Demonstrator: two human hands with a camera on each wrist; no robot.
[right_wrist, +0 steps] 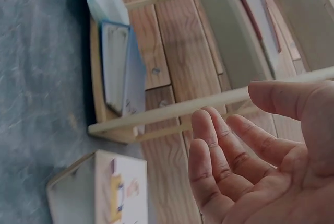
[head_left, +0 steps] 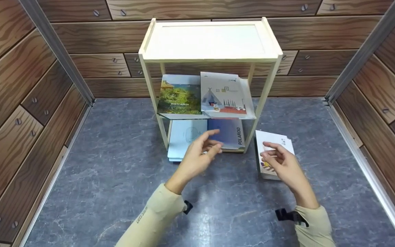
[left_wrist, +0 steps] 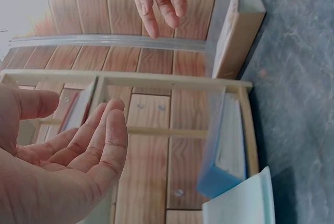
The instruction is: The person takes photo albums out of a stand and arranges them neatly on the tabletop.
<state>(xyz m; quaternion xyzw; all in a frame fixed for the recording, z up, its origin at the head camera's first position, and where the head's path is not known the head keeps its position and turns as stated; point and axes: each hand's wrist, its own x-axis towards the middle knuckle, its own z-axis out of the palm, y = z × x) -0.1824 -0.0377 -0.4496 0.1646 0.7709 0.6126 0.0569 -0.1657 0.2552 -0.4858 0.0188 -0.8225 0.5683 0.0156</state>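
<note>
My left hand (head_left: 197, 156) hovers in front of the lower shelf, fingers loosely bent and holding nothing. Behind it lie a light blue album (head_left: 180, 137) and a dark blue album (head_left: 230, 133) marked POLAROID. To the right, my right hand (head_left: 285, 168) hangs over a white book (head_left: 278, 140) on the floor and partly hides its cover; no object is between thumb and fingers. On the middle shelf are a photo album (head_left: 180, 94) with a green landscape cover and, to its right, a white album (head_left: 223, 97) with a tent drawing.
A pale wooden shelf rack (head_left: 211, 41) stands against the back wall, its top board bare. The grey marbled floor (head_left: 115, 164) surrounds it. Wood-patterned panels (head_left: 12, 137) with metal edge strips enclose the left, right and back.
</note>
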